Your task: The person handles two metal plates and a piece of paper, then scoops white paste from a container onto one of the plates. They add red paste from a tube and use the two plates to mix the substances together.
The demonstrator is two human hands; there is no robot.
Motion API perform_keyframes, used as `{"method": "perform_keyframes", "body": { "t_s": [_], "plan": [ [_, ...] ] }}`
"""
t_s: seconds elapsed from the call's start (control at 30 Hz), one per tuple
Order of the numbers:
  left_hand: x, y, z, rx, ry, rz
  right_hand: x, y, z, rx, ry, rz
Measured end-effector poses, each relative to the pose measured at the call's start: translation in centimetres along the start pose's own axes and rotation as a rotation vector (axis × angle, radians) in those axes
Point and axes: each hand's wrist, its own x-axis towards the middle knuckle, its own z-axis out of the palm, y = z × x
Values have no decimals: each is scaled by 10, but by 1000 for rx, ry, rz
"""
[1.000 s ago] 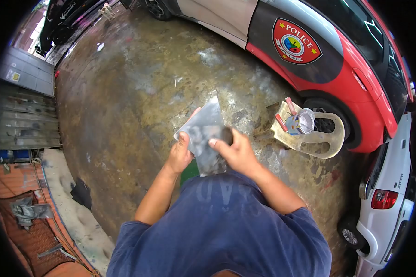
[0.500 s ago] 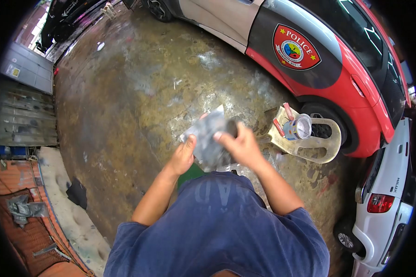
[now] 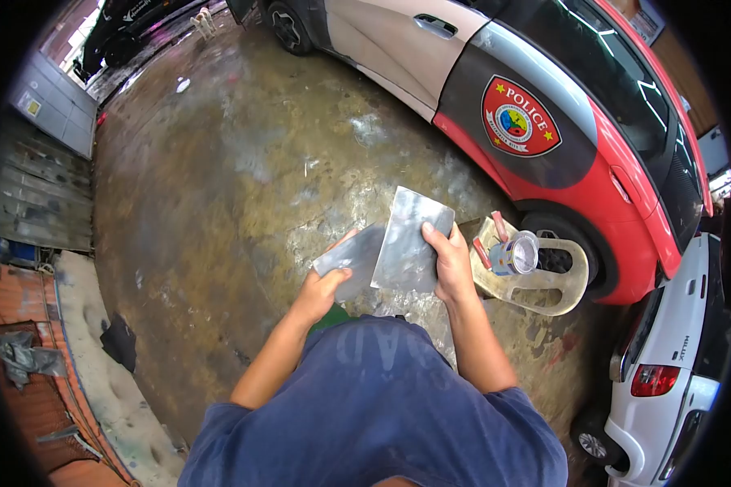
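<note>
My left hand [image 3: 325, 290] grips a grey rectangular sheet [image 3: 351, 258] by its left side, thumb on top. In my right hand [image 3: 453, 264] is a lighter grey rectangular sheet [image 3: 410, 243], pinched at its right edge with the thumb on its face. The two sheets are side by side in front of my chest, the right one partly over the edge of the left one. Cloudy whitish marks show on both. To the right, a can [image 3: 517, 253] and red-handled tools [image 3: 499, 227] rest on a cream plastic chair [image 3: 573, 284].
A red, black and silver car [image 3: 577, 174] with a police badge stands at the upper right, a white vehicle [image 3: 654, 406] at the lower right. Orange material [image 3: 16, 292] and a dark scrap [image 3: 119, 342] are at the left on the stained floor [image 3: 203, 203].
The sheets, blurred and overlapping before, are now held apart. My right hand has moved to the right and grips the lighter sheet. The view has shifted slightly.
</note>
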Motion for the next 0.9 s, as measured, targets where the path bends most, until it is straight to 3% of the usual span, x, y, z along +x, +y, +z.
{"method": "perform_keyframes", "body": {
  "t_s": [0.13,0.27,0.33,0.4,0.53,0.63,0.67,0.77,0.87,0.9],
  "plan": [
    [-2,-4,-28,43,279,-59,15,15,16,292,16,112],
    [-3,-10,-55,423,567,264,37,41,38,467,-154,205],
    [-11,2,-79,374,338,-56,38,46,73,460,-134,212],
    [-13,-5,-99,280,212,-120,39,58,95,452,-198,280],
    [-34,27,-89,32,178,207,32,87,143,436,-272,364],
    [-40,29,-124,104,105,92,23,109,169,392,-312,455],
    [-45,35,-125,5,158,50,21,116,172,404,-364,490],
    [-52,16,-153,411,188,221,20,118,187,229,-462,538],
    [-50,10,-172,82,410,177,33,134,176,-61,-693,680],
    [-46,-6,-184,-63,457,187,30,139,179,-67,-655,657]
  ]
}}
